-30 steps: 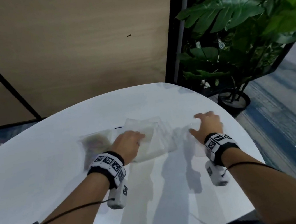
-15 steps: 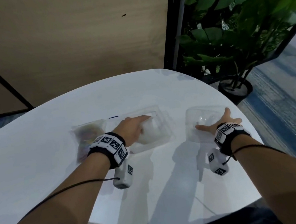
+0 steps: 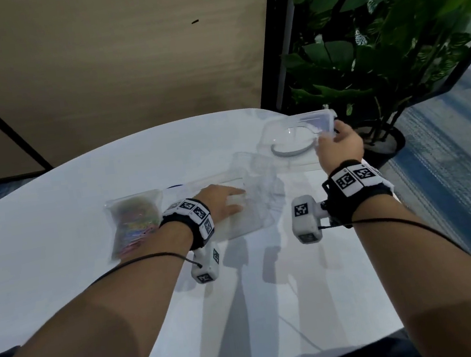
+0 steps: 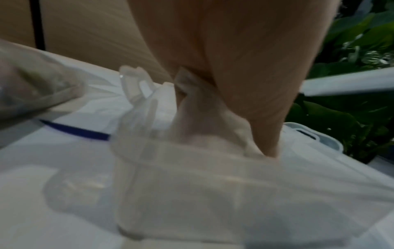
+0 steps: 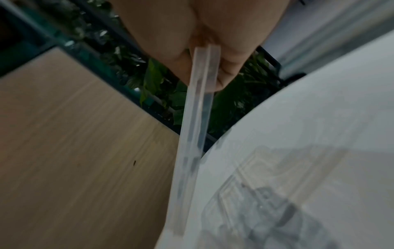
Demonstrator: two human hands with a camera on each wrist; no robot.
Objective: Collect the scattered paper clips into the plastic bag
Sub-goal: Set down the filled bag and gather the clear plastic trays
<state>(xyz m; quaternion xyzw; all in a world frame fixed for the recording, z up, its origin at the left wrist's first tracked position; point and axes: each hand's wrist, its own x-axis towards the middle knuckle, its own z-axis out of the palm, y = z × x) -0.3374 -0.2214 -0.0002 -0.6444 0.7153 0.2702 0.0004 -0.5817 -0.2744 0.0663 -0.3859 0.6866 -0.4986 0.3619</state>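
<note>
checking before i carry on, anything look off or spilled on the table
Nothing is spilled. The odd part: the clear lid is off its container, held tilted in the right hand. Paper clips sit bagged in the plastic bag; no loose ones show.

Head view high, facing down; wrist views close (both share table (image 3: 55,232)).

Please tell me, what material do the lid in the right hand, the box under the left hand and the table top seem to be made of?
Lid pinched by the right hand: clear rigid plastic; it keeps its flat shape in the air.
Box under the left hand: likely the same clear plastic; the table shows through.
Table: smooth white top, slightly glossy; the material underneath is unclear.
</note>
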